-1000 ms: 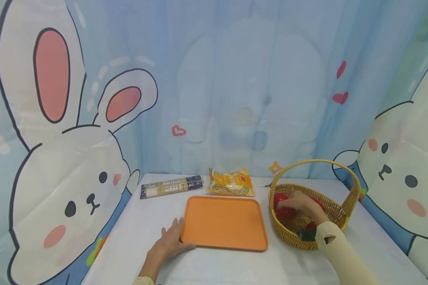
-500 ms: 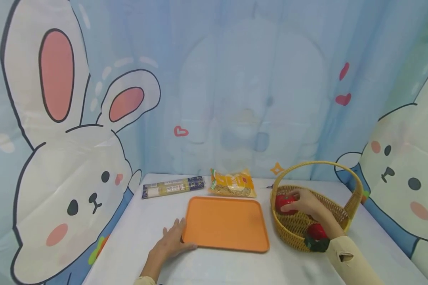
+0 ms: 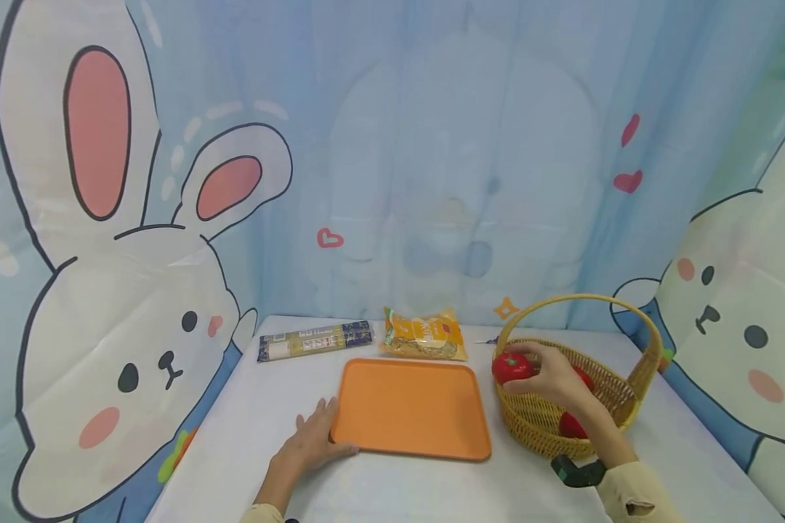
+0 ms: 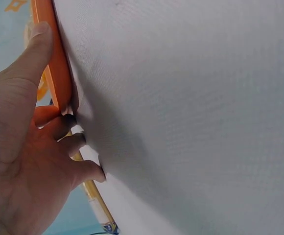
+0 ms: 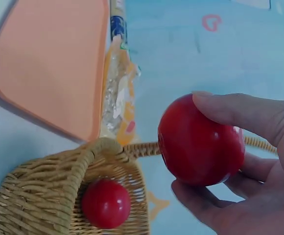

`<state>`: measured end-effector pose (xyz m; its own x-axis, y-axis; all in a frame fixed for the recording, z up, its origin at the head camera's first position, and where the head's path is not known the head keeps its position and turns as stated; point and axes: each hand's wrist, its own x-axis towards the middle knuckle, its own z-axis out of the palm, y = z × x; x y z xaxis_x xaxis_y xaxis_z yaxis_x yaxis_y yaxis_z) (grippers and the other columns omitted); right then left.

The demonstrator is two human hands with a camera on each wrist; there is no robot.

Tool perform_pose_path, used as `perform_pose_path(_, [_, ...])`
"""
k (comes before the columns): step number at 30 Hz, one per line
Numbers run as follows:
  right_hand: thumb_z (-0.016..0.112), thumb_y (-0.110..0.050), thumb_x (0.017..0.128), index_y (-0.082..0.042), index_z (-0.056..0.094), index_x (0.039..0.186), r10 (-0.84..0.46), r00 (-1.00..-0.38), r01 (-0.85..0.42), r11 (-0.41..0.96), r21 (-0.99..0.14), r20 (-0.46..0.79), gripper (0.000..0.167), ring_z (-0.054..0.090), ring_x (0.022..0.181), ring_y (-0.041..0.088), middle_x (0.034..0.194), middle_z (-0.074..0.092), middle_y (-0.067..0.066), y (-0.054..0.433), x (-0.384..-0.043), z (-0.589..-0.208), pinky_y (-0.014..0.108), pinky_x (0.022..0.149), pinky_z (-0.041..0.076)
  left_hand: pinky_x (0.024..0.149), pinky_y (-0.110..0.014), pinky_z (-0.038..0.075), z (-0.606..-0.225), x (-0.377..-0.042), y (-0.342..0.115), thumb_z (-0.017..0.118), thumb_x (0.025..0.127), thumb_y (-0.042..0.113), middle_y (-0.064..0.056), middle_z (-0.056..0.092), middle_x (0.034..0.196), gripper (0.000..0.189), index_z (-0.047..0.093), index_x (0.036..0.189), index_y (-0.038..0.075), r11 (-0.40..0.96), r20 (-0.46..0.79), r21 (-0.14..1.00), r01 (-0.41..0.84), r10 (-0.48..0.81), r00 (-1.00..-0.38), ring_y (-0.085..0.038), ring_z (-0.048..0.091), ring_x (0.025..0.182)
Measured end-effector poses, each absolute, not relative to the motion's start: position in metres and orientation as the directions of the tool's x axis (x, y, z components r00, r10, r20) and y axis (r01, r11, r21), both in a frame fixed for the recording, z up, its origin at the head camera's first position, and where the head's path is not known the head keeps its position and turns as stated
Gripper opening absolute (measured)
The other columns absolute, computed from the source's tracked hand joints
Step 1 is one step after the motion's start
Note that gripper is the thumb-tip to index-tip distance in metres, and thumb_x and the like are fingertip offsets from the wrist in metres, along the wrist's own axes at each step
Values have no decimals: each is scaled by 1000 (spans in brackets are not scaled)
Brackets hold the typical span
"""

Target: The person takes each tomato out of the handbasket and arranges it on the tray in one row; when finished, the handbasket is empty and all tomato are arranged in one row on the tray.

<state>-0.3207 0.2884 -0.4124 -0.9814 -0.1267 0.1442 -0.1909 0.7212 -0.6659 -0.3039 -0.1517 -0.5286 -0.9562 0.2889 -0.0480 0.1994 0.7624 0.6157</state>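
Note:
My right hand (image 3: 552, 375) holds a shiny red tomato (image 3: 512, 368) between thumb and fingers, over the left rim of a yellow wicker basket (image 3: 522, 428). In the right wrist view the held tomato (image 5: 201, 142) is up above the basket's rim, and another red fruit (image 5: 106, 203) lies inside. The head view shows red fruit (image 3: 572, 426) at the basket's near side, partly hidden by my forearm. My left hand (image 3: 312, 441) rests at the near left corner of an orange tray (image 3: 412, 410). Its thumb (image 4: 36, 46) lies along the tray's edge, fingers spread.
Behind the tray lie a long dark-blue and clear packet (image 3: 315, 341) and a yellow food bag (image 3: 424, 335). The basket's tall arched handle (image 3: 582, 296) rises beside my right hand. A printed curtain (image 3: 432, 181) backs the white table (image 3: 392, 490).
My right hand has lifted the tomato from inside the basket, up and left to its rim. The left hand stays at the tray's corner.

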Motion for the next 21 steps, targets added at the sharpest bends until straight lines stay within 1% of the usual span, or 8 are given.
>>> perform_pose_path(3, [96, -22, 82, 5, 61, 142, -108, -981, -190, 730, -656, 163, 75, 62, 123, 53, 137, 63, 34, 278, -316, -410, 59, 92, 64, 124, -80, 9, -529, -304, -152, 89, 90, 41, -35, 33, 168, 105, 33, 162, -11, 761, -47, 618, 197, 285, -957, -53, 23, 160])
perform_pose_path(9, [98, -23, 80, 5, 64, 139, -109, -973, -217, 723, -656, 201, 74, 66, 118, 48, 133, 67, 31, 250, -307, -411, 59, 94, 63, 125, -80, 9, -530, -305, -152, 89, 90, 42, -35, 34, 168, 105, 33, 163, -10, 767, -59, 614, 186, 280, -958, -53, 23, 160])
perform_pose_path(15, [99, -17, 78, 1, 65, 140, -95, -978, -204, 654, -729, 188, 74, 73, 111, 42, 131, 69, 25, 203, -302, -422, 53, 90, 66, 126, -79, 10, -528, -305, -151, 89, 90, 43, -33, 35, 168, 105, 33, 163, -9, 762, -65, 622, 178, 277, -959, -52, 23, 160])
perform_pose_path(18, [99, -14, 77, 0, 66, 139, -88, -980, -194, 599, -777, 177, 72, 74, 112, 40, 131, 71, 22, 180, -304, -431, 51, 89, 66, 125, -79, 11, -528, -305, -151, 89, 90, 42, -34, 35, 167, 104, 34, 163, -9, 759, -55, 623, 189, 284, -957, -52, 24, 160])
perform_pose_path(21, [101, -13, 75, -3, 69, 137, -79, -981, -188, 570, -800, 175, 70, 74, 113, 37, 130, 72, 18, 157, -307, -441, 51, 90, 66, 125, -79, 11, -529, -304, -151, 89, 90, 42, -35, 36, 167, 104, 35, 163, -9, 763, -54, 619, 186, 278, -959, -53, 24, 159])
